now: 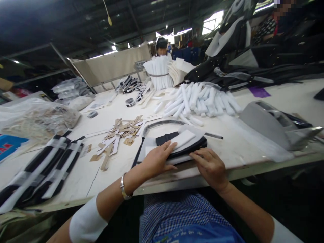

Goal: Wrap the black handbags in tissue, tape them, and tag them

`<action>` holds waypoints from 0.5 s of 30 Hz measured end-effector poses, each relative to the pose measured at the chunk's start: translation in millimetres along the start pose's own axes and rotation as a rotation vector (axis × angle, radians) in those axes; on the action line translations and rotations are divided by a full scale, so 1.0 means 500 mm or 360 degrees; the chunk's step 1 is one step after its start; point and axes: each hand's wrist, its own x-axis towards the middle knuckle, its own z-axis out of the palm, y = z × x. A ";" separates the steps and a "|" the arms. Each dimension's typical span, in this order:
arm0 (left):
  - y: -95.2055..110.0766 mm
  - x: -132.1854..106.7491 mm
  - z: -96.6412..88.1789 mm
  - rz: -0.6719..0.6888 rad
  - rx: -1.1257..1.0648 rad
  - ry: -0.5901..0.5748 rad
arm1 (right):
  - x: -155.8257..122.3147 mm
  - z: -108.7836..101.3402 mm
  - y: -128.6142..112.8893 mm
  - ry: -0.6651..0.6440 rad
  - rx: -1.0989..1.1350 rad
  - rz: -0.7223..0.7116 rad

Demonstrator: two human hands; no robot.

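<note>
A black bag (202, 143) lies flat at the table's front edge, its long dark strap (162, 123) looped out behind it. On top of it rest a white foam strip (186, 138) and a small black piece (165, 137); a pale translucent sheet shows around them. My left hand (159, 158) lies on the bag's near left part, fingers stretched and thumb apart. At the bag's near right corner, my right hand (211, 167) pinches the edge between thumb and curled fingers. The underside of the bag is hidden.
Cardboard strips (121, 131) are scattered to the left, beside bundled black-and-white strips (58, 155). Behind the bag is a pile of white foam rolls (197, 101). A grey tape dispenser (273, 125) stands at the right. A person (162, 45) is beyond the table.
</note>
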 end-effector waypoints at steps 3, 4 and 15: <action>0.008 -0.011 0.047 -0.0033 0.0102 0.0217 | -0.019 0.004 0.010 0.0026 0.0173 -0.0058; 0.010 -0.013 0.058 -0.0025 0.0135 0.0274 | -0.026 0.000 0.013 0.0017 0.0228 -0.0092; 0.019 -0.019 0.102 -0.0019 0.0381 0.0446 | 0.051 -0.021 0.036 -0.0335 -0.0063 -0.0389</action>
